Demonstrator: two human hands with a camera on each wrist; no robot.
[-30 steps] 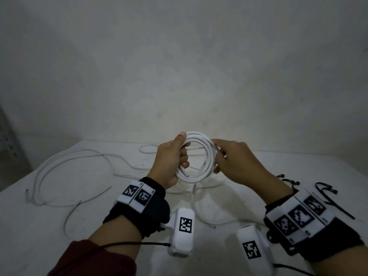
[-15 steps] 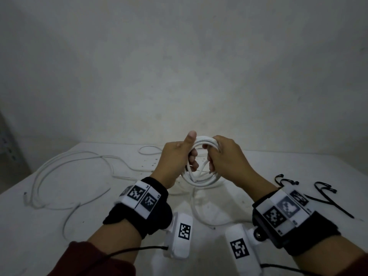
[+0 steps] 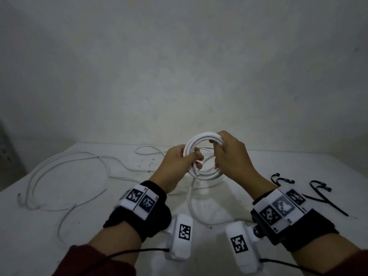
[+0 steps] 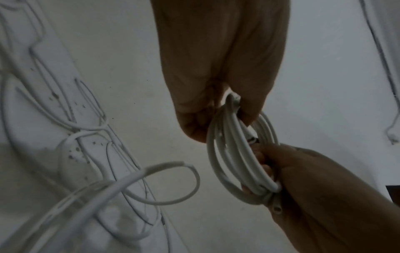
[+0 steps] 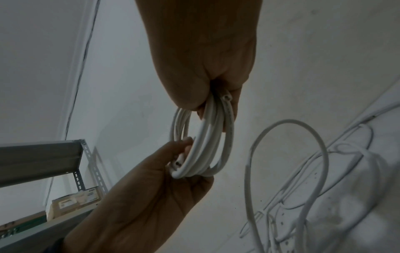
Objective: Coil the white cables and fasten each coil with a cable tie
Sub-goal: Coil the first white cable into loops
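Note:
A white cable coil [image 3: 206, 174] of several loops hangs above the white table [image 3: 258, 160], held by both hands. My left hand [image 3: 194, 156] grips its left side, thumb over the loops. My right hand [image 3: 216, 144] grips its upper right. In the left wrist view my left hand [image 4: 227, 102] pinches the coil [image 4: 229, 154] from above and the right hand [image 4: 314, 188] holds it below. In the right wrist view my right hand [image 5: 216, 102] closes on the coil [image 5: 207, 145], with a cut end showing. A loose tail [image 3: 190, 202] trails down to the table.
A second white cable [image 3: 59, 176] sprawls in big loops over the table's left half. Black cable ties [image 3: 282, 179] [image 3: 318, 188] lie at the right, beyond my right wrist. A wall stands close behind the table. A metal shelf [image 5: 43, 154] with boxes stands off to the left.
My right hand came in against the left hand, then slid round to the coil's upper right. The coil now faces me as an open ring. The left hand kept its grip.

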